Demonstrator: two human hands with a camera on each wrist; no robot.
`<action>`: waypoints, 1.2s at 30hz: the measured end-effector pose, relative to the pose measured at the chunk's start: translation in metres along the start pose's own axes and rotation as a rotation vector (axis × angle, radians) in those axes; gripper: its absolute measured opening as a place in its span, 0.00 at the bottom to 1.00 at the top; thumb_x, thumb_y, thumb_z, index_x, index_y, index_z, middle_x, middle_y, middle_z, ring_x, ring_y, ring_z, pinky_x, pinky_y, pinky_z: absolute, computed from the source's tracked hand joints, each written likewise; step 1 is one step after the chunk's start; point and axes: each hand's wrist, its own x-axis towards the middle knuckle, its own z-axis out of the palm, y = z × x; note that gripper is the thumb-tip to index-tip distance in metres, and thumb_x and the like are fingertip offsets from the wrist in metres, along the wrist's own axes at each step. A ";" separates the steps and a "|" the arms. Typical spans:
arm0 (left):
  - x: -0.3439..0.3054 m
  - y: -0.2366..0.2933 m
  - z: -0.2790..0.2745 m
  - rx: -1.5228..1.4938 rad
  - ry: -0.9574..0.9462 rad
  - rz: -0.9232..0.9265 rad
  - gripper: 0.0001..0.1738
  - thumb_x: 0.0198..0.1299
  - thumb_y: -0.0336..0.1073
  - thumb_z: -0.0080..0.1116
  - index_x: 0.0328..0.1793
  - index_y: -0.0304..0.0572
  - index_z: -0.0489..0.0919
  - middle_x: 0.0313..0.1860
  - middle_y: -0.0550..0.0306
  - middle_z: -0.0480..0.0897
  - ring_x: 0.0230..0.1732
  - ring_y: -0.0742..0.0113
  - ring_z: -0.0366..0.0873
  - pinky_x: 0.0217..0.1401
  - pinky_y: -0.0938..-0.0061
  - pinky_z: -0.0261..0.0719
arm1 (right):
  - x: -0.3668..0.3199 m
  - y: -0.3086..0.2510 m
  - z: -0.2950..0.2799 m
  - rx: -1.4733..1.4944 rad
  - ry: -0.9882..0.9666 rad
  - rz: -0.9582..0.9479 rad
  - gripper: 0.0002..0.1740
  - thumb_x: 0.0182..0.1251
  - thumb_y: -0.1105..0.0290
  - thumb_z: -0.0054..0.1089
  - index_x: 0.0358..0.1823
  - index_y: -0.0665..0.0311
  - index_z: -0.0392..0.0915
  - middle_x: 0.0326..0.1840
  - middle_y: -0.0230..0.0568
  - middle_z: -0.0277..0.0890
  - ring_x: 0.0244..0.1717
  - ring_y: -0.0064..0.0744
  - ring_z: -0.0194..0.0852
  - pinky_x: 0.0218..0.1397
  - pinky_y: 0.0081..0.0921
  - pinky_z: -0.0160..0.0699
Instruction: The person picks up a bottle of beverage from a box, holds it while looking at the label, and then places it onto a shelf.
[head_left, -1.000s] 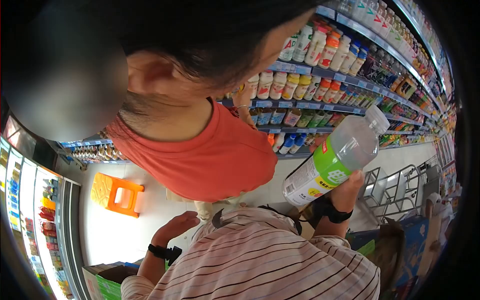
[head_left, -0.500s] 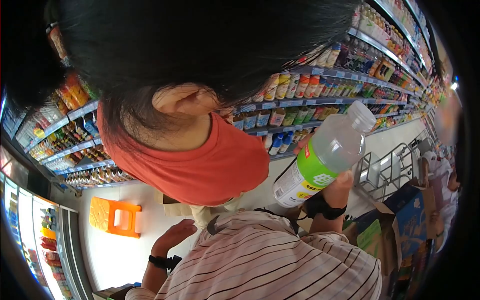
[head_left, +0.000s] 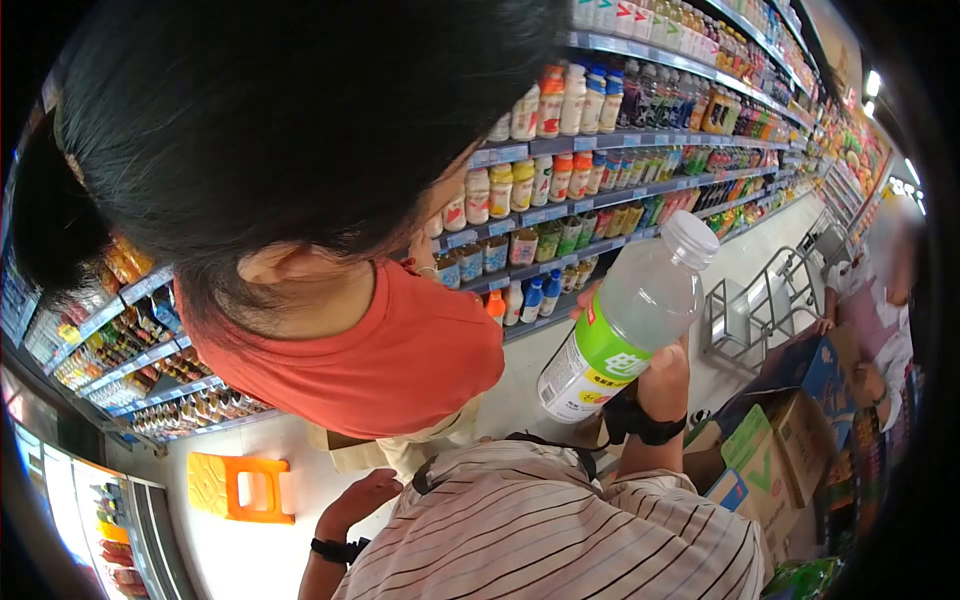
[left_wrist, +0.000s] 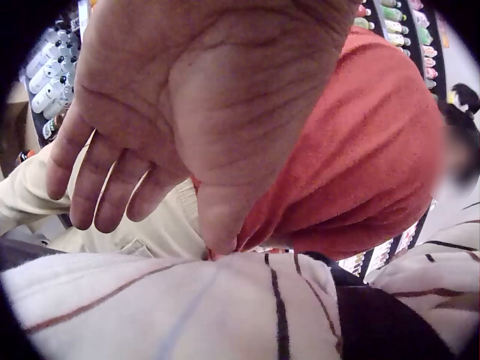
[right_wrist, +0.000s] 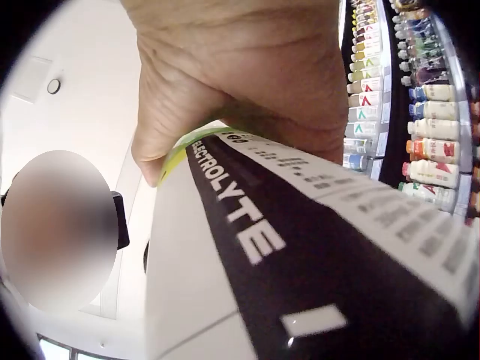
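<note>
My right hand [head_left: 668, 378] grips a clear plastic drink bottle [head_left: 622, 318] with a green, white and yellow label, its white cap uppermost and tilted to the right. Close up in the right wrist view, the thumb and fingers of that hand [right_wrist: 247, 67] wrap round the bottle [right_wrist: 247, 225], where "ELECTROLYTE" is printed on a dark band. My left hand [head_left: 357, 500] is held low at my side, holding nothing. Its palm and loosely extended fingers fill the upper left wrist view, beside a red shirt [left_wrist: 367, 150].
A person in a red shirt [head_left: 340, 350] stands right in front of me. Shelves of bottled drinks [head_left: 560, 190] run behind them. An orange plastic stool [head_left: 212, 485] is at left, a metal-framed rack [head_left: 765, 310] at right. Cardboard boxes [head_left: 800, 440] and another person stand nearby at right.
The head view has shifted, bringing more of the boxes and the person at right into sight. The bottle sits slightly further left in view, still gripped. The left hand stays low and empty.
</note>
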 end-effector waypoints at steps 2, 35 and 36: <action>0.000 -0.002 0.002 0.003 -0.004 0.008 0.32 0.73 0.49 0.63 0.72 0.33 0.73 0.60 0.47 0.86 0.64 0.61 0.82 0.66 0.69 0.78 | -0.007 0.007 -0.009 -0.034 0.084 -0.014 0.66 0.42 0.35 0.85 0.75 0.70 0.63 0.67 0.42 0.75 0.66 0.34 0.74 0.69 0.33 0.72; -0.004 0.016 0.004 0.189 0.005 -0.083 0.31 0.75 0.54 0.57 0.72 0.37 0.75 0.64 0.50 0.83 0.66 0.62 0.78 0.70 0.69 0.74 | -0.017 -0.022 -0.017 0.189 -0.299 -0.104 0.62 0.48 0.38 0.82 0.74 0.72 0.61 0.61 0.58 0.79 0.60 0.50 0.83 0.64 0.48 0.82; -0.002 0.016 0.002 0.199 0.018 -0.032 0.30 0.75 0.52 0.58 0.71 0.36 0.76 0.63 0.51 0.83 0.65 0.65 0.79 0.69 0.70 0.75 | -0.017 -0.026 -0.015 0.222 -0.356 -0.094 0.63 0.46 0.40 0.84 0.75 0.72 0.60 0.61 0.60 0.79 0.60 0.53 0.83 0.64 0.50 0.83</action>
